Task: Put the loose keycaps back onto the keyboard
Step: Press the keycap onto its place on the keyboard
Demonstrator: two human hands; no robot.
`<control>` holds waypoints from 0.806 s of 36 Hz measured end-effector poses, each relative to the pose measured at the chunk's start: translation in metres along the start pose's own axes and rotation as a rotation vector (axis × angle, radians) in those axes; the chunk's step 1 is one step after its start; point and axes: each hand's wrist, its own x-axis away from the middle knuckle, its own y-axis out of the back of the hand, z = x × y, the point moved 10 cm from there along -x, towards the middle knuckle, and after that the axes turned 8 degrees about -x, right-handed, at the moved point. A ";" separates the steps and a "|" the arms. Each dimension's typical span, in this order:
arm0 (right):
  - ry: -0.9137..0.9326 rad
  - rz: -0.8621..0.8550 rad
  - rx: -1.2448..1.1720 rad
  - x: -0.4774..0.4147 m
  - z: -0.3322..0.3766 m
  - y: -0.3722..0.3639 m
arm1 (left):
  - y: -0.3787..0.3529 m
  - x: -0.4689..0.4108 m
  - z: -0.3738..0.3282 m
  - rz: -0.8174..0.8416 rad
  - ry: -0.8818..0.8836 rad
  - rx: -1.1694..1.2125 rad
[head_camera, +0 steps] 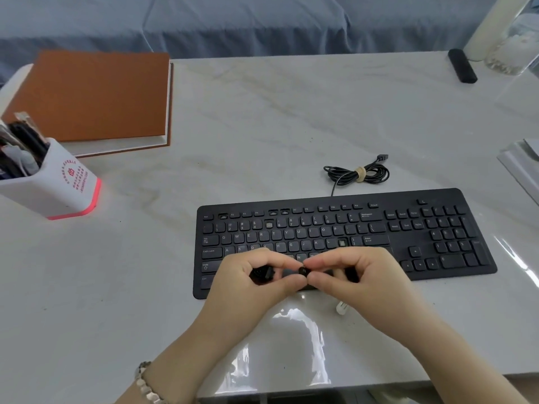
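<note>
Two hands meet above the near edge of a black keyboard (408, 228), which lies toward the near right corner of the pale surface (262, 126). The right hand (360, 279) pinches one black keycap (303, 271) between thumb and fingers; the left hand (250, 284) curls its fingers around a few more loose keycaps (262, 275). Some key slots (342, 242) stand bare.

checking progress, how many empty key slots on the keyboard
5 empty slots visible: three in function row, one in number row, one in home row; hands may hide more.
</note>
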 end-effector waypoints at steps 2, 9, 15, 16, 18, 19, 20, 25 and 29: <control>-0.001 -0.003 -0.002 -0.004 -0.003 0.001 | 0.000 -0.003 0.003 0.010 0.018 -0.003; -0.018 0.006 0.017 -0.017 -0.009 0.003 | 0.000 -0.015 0.010 0.029 0.075 0.021; 0.063 -0.025 0.214 -0.041 -0.008 0.000 | 0.007 -0.023 0.028 -0.026 0.163 0.034; 0.082 -0.042 0.256 -0.047 -0.009 0.001 | 0.008 -0.022 0.034 -0.035 0.211 0.080; 0.126 -0.097 0.343 -0.060 -0.007 0.008 | 0.008 -0.019 0.048 -0.050 0.319 0.194; 0.152 -0.127 0.388 -0.067 -0.005 0.011 | 0.009 -0.018 0.054 -0.064 0.366 0.250; 0.177 -0.155 0.425 -0.074 -0.002 0.013 | 0.010 -0.016 0.058 -0.081 0.406 0.311; 0.235 -0.178 0.629 -0.104 0.001 0.008 | 0.014 -0.012 0.066 -0.130 0.501 0.543; 0.266 -0.117 0.746 -0.110 -0.004 -0.009 | 0.016 -0.012 0.069 -0.133 0.507 0.576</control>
